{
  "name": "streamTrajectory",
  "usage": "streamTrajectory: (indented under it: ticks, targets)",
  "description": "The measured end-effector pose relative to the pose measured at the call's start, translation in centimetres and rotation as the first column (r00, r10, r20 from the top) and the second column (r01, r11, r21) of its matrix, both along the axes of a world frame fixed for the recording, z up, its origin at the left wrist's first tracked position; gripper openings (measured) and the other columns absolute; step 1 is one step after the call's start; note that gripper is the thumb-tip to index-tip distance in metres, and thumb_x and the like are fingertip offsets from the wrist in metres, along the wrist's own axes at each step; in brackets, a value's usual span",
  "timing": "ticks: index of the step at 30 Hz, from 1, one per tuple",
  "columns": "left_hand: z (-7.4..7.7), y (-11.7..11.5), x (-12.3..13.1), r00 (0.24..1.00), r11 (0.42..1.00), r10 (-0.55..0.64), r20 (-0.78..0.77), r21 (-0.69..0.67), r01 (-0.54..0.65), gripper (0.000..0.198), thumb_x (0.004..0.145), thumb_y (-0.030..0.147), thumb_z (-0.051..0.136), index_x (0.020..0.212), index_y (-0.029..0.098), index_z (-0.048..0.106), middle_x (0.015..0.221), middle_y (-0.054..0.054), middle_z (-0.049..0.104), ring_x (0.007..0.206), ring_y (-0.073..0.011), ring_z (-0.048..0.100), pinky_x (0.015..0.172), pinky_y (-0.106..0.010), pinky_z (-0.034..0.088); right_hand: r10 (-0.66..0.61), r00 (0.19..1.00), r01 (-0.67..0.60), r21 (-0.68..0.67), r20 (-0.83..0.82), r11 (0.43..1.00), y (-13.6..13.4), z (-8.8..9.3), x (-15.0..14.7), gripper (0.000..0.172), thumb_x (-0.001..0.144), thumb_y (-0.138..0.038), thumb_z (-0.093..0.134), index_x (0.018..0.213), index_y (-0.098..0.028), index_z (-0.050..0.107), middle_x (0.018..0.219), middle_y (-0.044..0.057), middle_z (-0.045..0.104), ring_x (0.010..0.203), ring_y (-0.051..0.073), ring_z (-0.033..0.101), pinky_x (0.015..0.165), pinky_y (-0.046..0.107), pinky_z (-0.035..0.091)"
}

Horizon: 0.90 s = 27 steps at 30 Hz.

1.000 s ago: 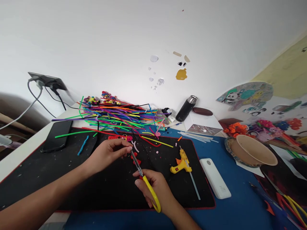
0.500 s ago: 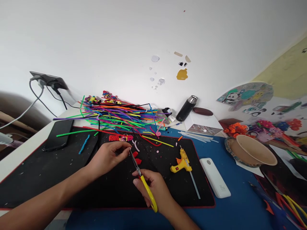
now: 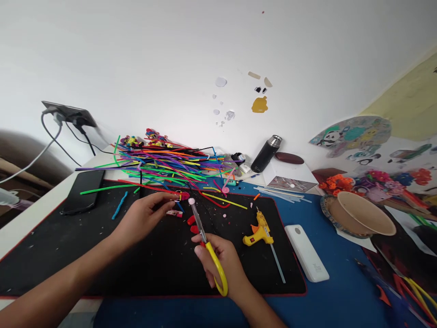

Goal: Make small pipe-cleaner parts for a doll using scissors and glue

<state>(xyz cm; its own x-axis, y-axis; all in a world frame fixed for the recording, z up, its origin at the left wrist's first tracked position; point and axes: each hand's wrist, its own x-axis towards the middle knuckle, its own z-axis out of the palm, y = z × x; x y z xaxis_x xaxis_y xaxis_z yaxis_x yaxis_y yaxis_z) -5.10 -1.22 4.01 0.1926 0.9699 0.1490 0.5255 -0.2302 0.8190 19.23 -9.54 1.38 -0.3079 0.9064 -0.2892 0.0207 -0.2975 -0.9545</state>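
Note:
My right hand holds a pair of scissors with yellow handles, its blades pointing up and away from me. A small pale pink fluffy bit sits at the blade tips. Left of the scissors, my left hand has its fingers closed on a small pink-and-red piece with yellow on it; its exact kind is unclear and the fingers partly cover it. Below the left fingertips shows another red-and-pink part, perhaps of the same piece. Red bits lie on the black mat beside the blades.
A heap of coloured pipe cleaners lies at the back. On the mat's right rests a yellow glue gun with a glue stick, near a white power bank. A phone lies left; a black flask stands tilted-looking behind.
My left hand has moved away from the scissor tips, slightly left and up, and now grips the pink-and-red piece that lay on the mat. The pale bit now shows at the blade tips.

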Motion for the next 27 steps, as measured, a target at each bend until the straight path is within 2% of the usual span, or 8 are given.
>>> streamTrajectory:
  ticks: [3, 6, 10, 15, 18, 20, 22, 27]
  targets:
    - [-1.3, 0.1, -1.1, 0.953, 0.984, -0.041, -0.301, 0.151, 0.090, 0.034, 0.100, 0.045, 0.052, 0.106, 0.025, 0.078, 0.110, -0.009, 0.078, 0.100, -0.0268, 0.072, 0.089, -0.035, 0.057, -0.059, 0.998, 0.060, 0.026, -0.037, 0.998, 0.4, 0.2, 0.3, 0.068, 0.086, -0.075, 0.066, 0.115, -0.013, 0.069, 0.043, -0.011, 0.044, 0.030, 0.006, 0.035, 0.034, 0.017, 0.029]
    - [-3.0, 0.0, -1.5, 0.855, 0.964, -0.068, -0.513, 0.188, 0.189, 0.033, 0.102, 0.037, 0.049, 0.108, 0.025, 0.078, 0.112, -0.011, 0.075, 0.104, -0.0294, 0.070, 0.093, -0.040, 0.055, -0.083, 0.995, 0.084, 0.010, -0.060, 0.996, 0.4, -0.2, 0.3, 0.067, 0.087, -0.074, 0.066, 0.116, -0.013, 0.068, 0.045, -0.011, 0.045, 0.029, 0.005, 0.035, 0.033, 0.017, 0.029]
    - [-4.3, 0.3, -1.2, 0.781, 0.951, -0.063, -0.622, 0.201, 0.237, 0.030, 0.102, 0.029, 0.048, 0.105, 0.022, 0.077, 0.108, -0.012, 0.072, 0.100, -0.0295, 0.068, 0.093, -0.042, 0.053, -0.065, 0.995, 0.064, -0.009, -0.076, 0.998, 0.1, -0.6, -0.1, 0.070, 0.084, -0.076, 0.068, 0.115, -0.014, 0.069, 0.048, -0.010, 0.047, 0.029, 0.005, 0.036, 0.032, 0.016, 0.029]
    - [-4.6, 0.8, -1.0, 0.747, 0.927, -0.077, -0.661, 0.228, 0.297, 0.032, 0.104, 0.026, 0.043, 0.102, 0.019, 0.074, 0.100, -0.014, 0.072, 0.094, -0.0306, 0.069, 0.089, -0.044, 0.053, -0.070, 0.994, 0.068, -0.019, -0.088, 0.997, -0.1, -0.7, -0.3, 0.068, 0.083, -0.075, 0.070, 0.113, -0.014, 0.069, 0.050, -0.010, 0.048, 0.030, 0.004, 0.037, 0.032, 0.016, 0.028]
    - [-4.6, 0.4, -1.2, 0.852, 0.948, -0.068, -0.519, 0.234, 0.218, 0.029, 0.105, 0.034, 0.044, 0.106, 0.020, 0.070, 0.106, -0.014, 0.075, 0.100, -0.0322, 0.071, 0.093, -0.046, 0.053, -0.084, 0.992, 0.084, -0.009, -0.097, 0.996, -0.1, -0.9, -0.2, 0.067, 0.085, -0.074, 0.069, 0.114, -0.013, 0.068, 0.049, -0.011, 0.047, 0.029, 0.004, 0.036, 0.032, 0.016, 0.029]
    - [-4.4, 0.0, -1.1, 0.951, 0.983, -0.072, -0.301, 0.143, 0.119, 0.028, 0.105, 0.041, 0.045, 0.113, 0.022, 0.064, 0.108, -0.012, 0.076, 0.100, -0.0298, 0.073, 0.091, -0.042, 0.055, -0.087, 0.991, 0.087, -0.003, -0.100, 0.996, 0.0, -1.3, -0.2, 0.066, 0.086, -0.074, 0.068, 0.114, -0.013, 0.067, 0.047, -0.011, 0.046, 0.028, 0.005, 0.036, 0.031, 0.016, 0.029]
    - [-3.8, -0.4, -0.7, 0.994, 0.995, -0.098, -0.036, -0.009, 0.098, 0.029, 0.106, 0.045, 0.043, 0.117, 0.024, 0.060, 0.105, -0.008, 0.077, 0.096, -0.0259, 0.075, 0.085, -0.036, 0.058, -0.092, 0.990, 0.092, -0.002, -0.107, 0.996, 0.1, -1.8, -0.2, 0.065, 0.087, -0.073, 0.068, 0.114, -0.013, 0.067, 0.045, -0.012, 0.045, 0.028, 0.005, 0.036, 0.031, 0.016, 0.030]
    - [-2.4, -0.1, 1.5, 0.891, 0.975, -0.036, 0.453, -0.178, 0.130, 0.036, 0.103, 0.054, 0.048, 0.102, 0.021, 0.063, 0.086, -0.004, 0.070, 0.076, -0.0203, 0.069, 0.074, -0.033, 0.058, -0.109, 0.988, 0.107, -0.018, -0.114, 0.994, 0.4, -2.5, -0.7, 0.067, 0.086, -0.072, 0.070, 0.116, -0.013, 0.066, 0.049, -0.011, 0.048, 0.027, 0.005, 0.037, 0.030, 0.016, 0.030]
